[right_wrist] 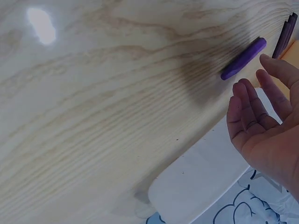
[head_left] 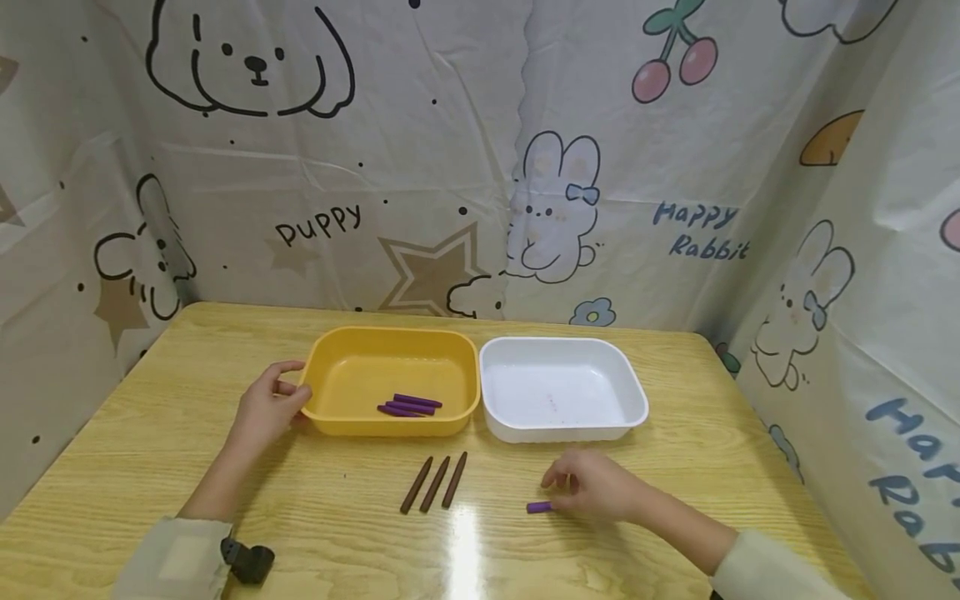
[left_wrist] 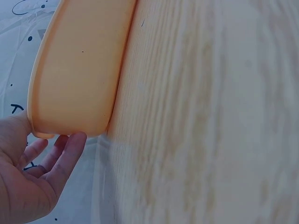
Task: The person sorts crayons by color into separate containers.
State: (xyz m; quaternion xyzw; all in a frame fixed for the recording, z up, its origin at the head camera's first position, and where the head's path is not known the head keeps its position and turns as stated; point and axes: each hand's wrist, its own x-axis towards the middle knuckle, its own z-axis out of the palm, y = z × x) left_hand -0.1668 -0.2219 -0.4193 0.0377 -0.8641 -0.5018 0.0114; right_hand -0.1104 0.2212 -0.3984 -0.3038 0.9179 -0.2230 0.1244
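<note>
My left hand [head_left: 268, 408] holds the left end of a yellow plastic bin [head_left: 390, 427], its thumb at the rim and fingertips against the outer end wall. A small group of purple crayons [head_left: 417, 401] lies inside that bin. My right hand [head_left: 592, 485] hovers over the table with loosely curved fingers, beside a single purple crayon [head_left: 538, 507]. In the right wrist view, a gap shows between the fingertips and this purple crayon [right_wrist: 244, 59]. Three brown crayons [head_left: 435, 485] lie side by side in front of the yellow bin.
A white plastic bin [head_left: 564, 434] stands right up against the yellow one. Both sit on a wood-grain table [head_left: 330, 533]. A patterned cloth [head_left: 442, 183] hangs behind the table and along its sides.
</note>
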